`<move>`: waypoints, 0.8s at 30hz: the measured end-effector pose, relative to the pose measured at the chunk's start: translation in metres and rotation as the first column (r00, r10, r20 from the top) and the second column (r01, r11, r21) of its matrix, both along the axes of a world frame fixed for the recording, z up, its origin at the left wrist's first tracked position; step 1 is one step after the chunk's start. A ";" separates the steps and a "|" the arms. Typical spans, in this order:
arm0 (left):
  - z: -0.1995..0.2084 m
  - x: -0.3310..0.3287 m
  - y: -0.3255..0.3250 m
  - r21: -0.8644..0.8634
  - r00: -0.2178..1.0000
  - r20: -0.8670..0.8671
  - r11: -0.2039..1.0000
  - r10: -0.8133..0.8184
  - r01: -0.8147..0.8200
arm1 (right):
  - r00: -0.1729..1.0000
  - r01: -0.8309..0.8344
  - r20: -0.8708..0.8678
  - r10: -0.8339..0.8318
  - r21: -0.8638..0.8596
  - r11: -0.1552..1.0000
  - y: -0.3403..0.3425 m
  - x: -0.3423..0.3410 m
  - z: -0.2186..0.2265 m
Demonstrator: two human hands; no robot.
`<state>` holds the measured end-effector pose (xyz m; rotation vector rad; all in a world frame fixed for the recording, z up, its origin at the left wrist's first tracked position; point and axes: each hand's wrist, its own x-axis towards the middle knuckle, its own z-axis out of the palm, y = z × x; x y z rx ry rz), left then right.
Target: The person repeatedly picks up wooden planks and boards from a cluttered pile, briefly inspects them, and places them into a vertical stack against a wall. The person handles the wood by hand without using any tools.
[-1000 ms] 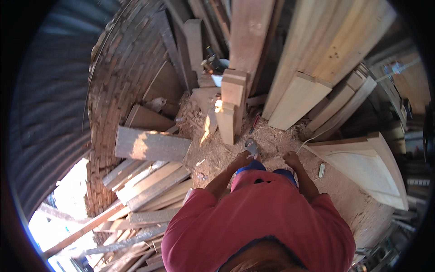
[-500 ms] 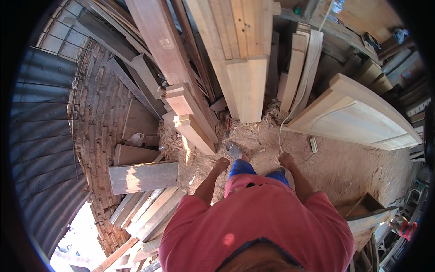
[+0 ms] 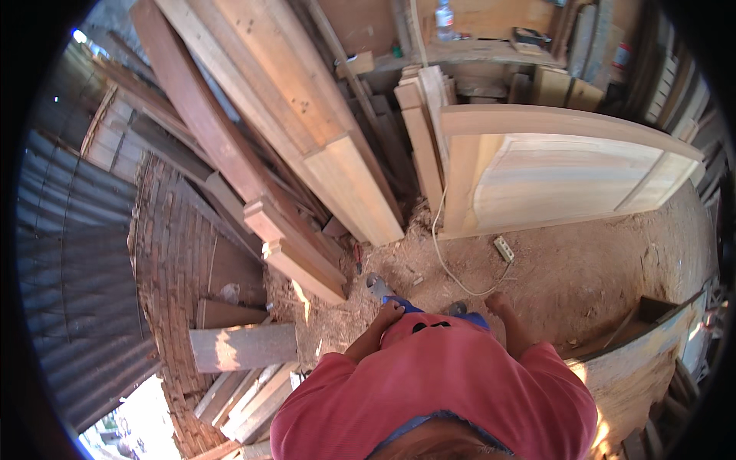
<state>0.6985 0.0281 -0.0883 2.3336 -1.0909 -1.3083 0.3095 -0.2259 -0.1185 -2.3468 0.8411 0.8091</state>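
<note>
My left hand (image 3: 390,311) hangs beside the blue shorts (image 3: 406,304), its fingers curled in and nothing showing in them. On the other side, my right hand (image 3: 497,302) hangs over the dirt floor with its fingers also curled, and I see nothing held. A pale cable (image 3: 438,251) loops across the floor and passes just beyond the right hand. It leads to a white power strip (image 3: 504,249) lying on the ground. Ahead to the right leans a large pale wooden panel (image 3: 567,172) with a curved top rail.
Long boards (image 3: 284,84) lean ahead on the left, with short reddish offcuts (image 3: 295,268) at their foot. A red-handled tool (image 3: 358,259) is on the floor. Stacked planks (image 3: 257,391) lie left, below a grey board (image 3: 244,347). A wooden box (image 3: 655,310) stands right.
My view has swung right, so the panel and shelf sit nearer its middle. The left hand has come in closer to the shorts. The right hand is still beside the cable.
</note>
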 end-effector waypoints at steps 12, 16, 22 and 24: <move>0.050 -0.085 -0.210 -0.199 0.918 -0.073 0.907 -0.390 0.370 | 0.080 0.963 0.045 -0.996 0.253 0.089 0.091 -0.139 0.040; 0.070 -0.146 -0.279 -0.156 0.860 -0.216 0.885 -0.463 0.438 | -0.186 0.915 -0.009 -0.983 0.364 -0.176 0.109 -0.138 0.067; 0.132 -0.201 -0.412 -0.426 0.702 0.144 0.596 -0.698 0.681 | -0.247 0.898 -0.045 -0.968 0.364 -0.246 0.077 -0.151 0.085; 0.160 -0.205 -0.465 -0.504 0.711 0.318 0.523 -0.627 0.687 | -0.173 0.903 0.041 -0.984 0.407 -0.141 0.064 -0.169 0.073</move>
